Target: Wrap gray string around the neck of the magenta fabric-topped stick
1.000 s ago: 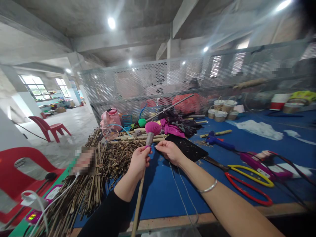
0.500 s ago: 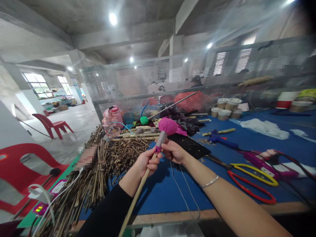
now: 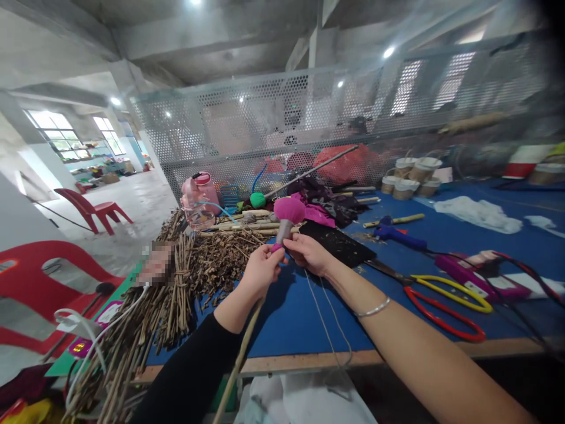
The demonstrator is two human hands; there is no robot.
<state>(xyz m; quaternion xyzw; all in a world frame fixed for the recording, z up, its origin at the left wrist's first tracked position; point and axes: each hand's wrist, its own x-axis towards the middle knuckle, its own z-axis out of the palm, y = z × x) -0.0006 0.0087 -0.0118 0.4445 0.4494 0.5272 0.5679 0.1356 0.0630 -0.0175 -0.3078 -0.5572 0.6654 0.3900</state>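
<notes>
A long wooden stick (image 3: 236, 368) carries a round pink cloth-covered head (image 3: 290, 211) at its far end. Grey thread wraps the neck (image 3: 283, 231) under this head, and a bit of pink cloth shows below the wrapping. My left hand (image 3: 261, 270) is closed around the stick just under the neck, its thumb against the pink cloth. With fingers pinched, my right hand (image 3: 311, 254) touches the wrapped neck from the right. A loose grey thread (image 3: 318, 315) hangs below my right hand over the table edge. The exact grip of the right fingertips is partly hidden.
Bundles of dry stalks (image 3: 176, 288) lie left on the blue table (image 3: 304, 330). Large scissors (image 3: 441, 297) with red and yellow handles, a blue glue gun (image 3: 399, 235) and a purple power strip (image 3: 481, 277) lie right. A pink jug (image 3: 203, 197) stands behind.
The pink-headed stick has shifted slightly left and tilted more upright. My left hand has turned, its back now more toward me. My right hand stays at the neck.
</notes>
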